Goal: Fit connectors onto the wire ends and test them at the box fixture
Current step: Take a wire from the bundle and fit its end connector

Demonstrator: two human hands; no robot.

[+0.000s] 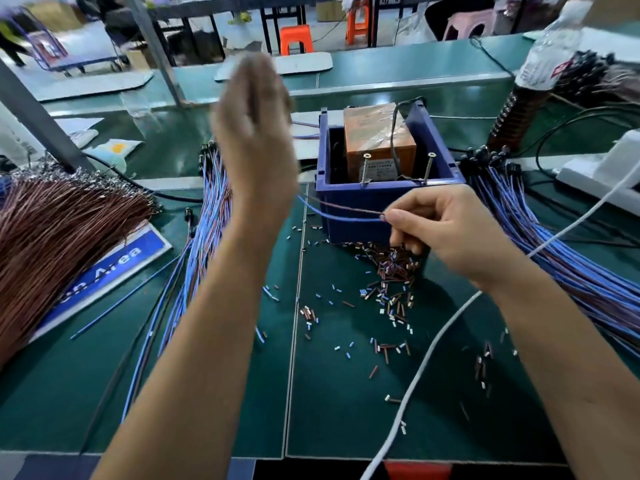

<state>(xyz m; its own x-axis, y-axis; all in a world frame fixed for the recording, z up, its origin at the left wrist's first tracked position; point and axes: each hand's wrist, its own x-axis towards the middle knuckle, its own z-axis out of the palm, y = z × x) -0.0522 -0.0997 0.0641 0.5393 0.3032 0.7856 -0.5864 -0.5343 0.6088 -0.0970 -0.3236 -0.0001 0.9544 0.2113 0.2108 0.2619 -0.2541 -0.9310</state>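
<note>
**Wire pair held taut in front of box fixture**

Landmark: blue box fixture (381, 188), a plastic bin on the green desk (207, 393) with an orange-brown block inside and two upright screws (365, 168) at its near rim, likely the test contacts.

Right hand (446, 237), just in front of the box: thumb and forefinger pinch the ends of a blue-and-brown wire pair (339, 214); other fingers curled loosely. The wires run left across the box's front wall toward the left hand (256, 147), raised left of the box and motion-blurred. They vanish behind its wrist; grip not visible, can't tell if it holds them or how far open it is. Likely kept stretched so the ends stay steady for fitting or touching to the screws.

Below the right hand, at the box's front foot, a heap of small connectors (391, 271) spreads toward the viewer, within easy reach.

Left of the box: fan of blue/brown wires (211, 209), likely feed stock; further left, a brown wire bundle (62, 230) lying on a blue sign (114, 271), readable part "Area". Right of the box: more blue wires (540, 237), maybe finished. White cable (433, 348) crosses the near-right desk.

Label on the block is too small to read.
</note>
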